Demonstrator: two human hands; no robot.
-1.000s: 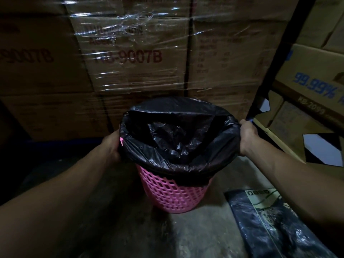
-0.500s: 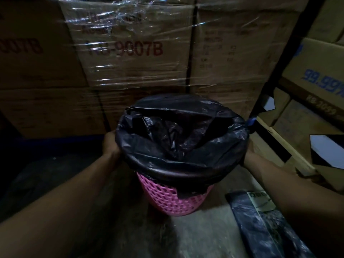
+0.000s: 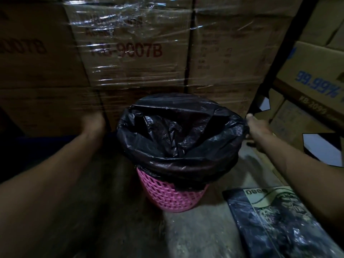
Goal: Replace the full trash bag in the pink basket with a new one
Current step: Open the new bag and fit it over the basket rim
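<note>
The pink lattice basket (image 3: 173,196) stands on the concrete floor. A black trash bag (image 3: 176,138) lines it, folded over the rim and sagging loosely inside. My right hand (image 3: 257,127) grips the bag's folded edge at the basket's right side, thumb on top. My left hand (image 3: 93,123) is blurred and hovers left of the basket, a small gap away from the bag, holding nothing.
A flat pack of black bags with a printed label (image 3: 275,220) lies on the floor at the right. Shrink-wrapped cartons (image 3: 130,53) are stacked right behind the basket. A dark rack post (image 3: 268,75) and more boxes (image 3: 316,81) stand at the right.
My left hand has let go of the bag's rim and moved left, away from the basket. My right hand has come back into sight on the bag's right edge.
</note>
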